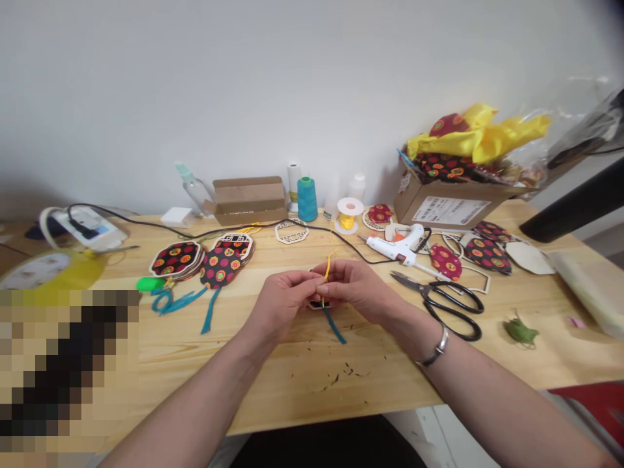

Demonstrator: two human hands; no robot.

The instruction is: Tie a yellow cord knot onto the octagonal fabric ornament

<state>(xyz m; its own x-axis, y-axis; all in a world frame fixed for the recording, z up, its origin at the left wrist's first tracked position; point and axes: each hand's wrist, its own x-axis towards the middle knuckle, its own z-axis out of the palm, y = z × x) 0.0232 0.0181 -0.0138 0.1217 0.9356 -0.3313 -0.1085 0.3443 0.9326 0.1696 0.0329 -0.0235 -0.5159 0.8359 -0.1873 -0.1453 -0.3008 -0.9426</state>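
Note:
My left hand [283, 301] and my right hand [358, 289] meet over the middle of the wooden table [302, 377]. Both pinch a thin yellow cord [329, 263] that rises from between the fingertips toward a yellow ribbon spool [349, 213]. Under the fingers lies a small dark fabric piece [319, 303], mostly hidden, with a teal tassel [335, 327] trailing out toward me. A metal bracelet sits on my right wrist.
Black scissors [446, 302] and a white glue gun [400, 247] lie to the right. Patterned fabric discs [202, 259], teal cords [182, 302] and a teal thread spool [307, 198] are on the left and back. A cardboard box [446, 201] of fabric stands at the back right.

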